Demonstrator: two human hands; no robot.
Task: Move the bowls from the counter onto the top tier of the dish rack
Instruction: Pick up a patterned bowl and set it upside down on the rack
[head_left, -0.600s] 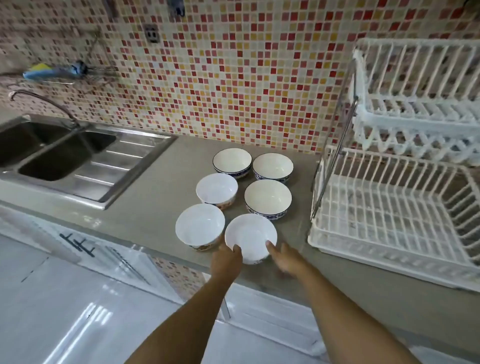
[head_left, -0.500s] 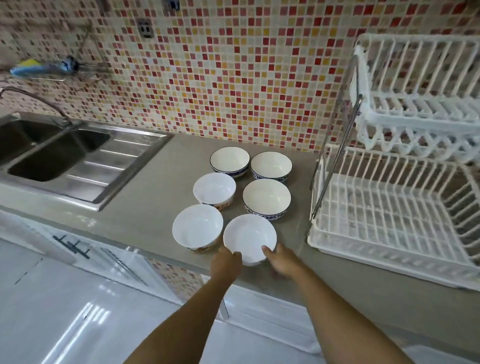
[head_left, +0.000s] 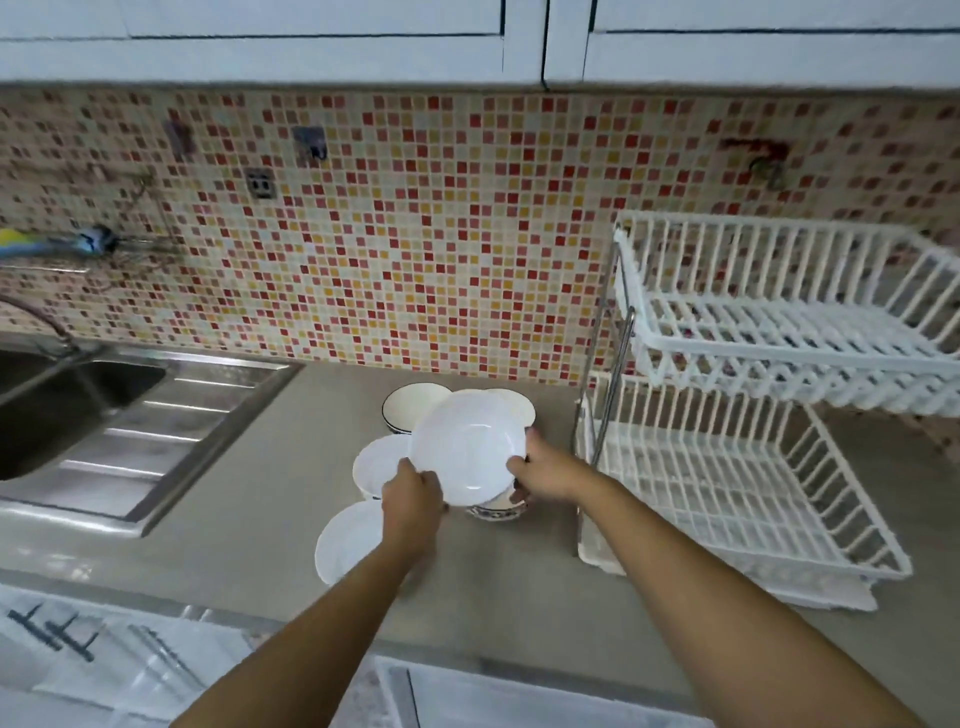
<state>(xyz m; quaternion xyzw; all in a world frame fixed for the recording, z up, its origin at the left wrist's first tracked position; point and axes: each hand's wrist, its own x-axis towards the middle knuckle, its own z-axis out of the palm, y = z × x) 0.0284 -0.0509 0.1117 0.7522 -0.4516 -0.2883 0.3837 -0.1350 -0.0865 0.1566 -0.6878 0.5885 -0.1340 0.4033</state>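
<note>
Head view shows both bare hands gripping one white bowl (head_left: 465, 446) by its rim, lifted clear of the tabletop (head_left: 249, 499) and tilted so its inside faces the camera. The left hand (head_left: 413, 493) clasps the lower left edge of the rim with the fingers curled over it; the right hand (head_left: 545, 467) grasps the right edge, thumb on the inside.

Under and around the raised bowl, the other bowls sit on the tabletop near its middle. A blue-rimmed bowl (head_left: 410, 410) stands toward the back wall, with another (head_left: 519, 408) just beside it, mostly hidden. A plain white bowl (head_left: 376, 465) lies to the left, a second white bowl (head_left: 348, 543) sits close to the front edge under the left forearm, and a patterned bowl (head_left: 493, 512) peeks out below the held one.

At the right end of the tabletop stands the white two-tier dish rack (head_left: 727, 467); its top tier (head_left: 779, 322) holds no dishes. A steel sink (head_left: 104, 410) occupies the left end, against the mosaic tiled wall (head_left: 415, 234).
</note>
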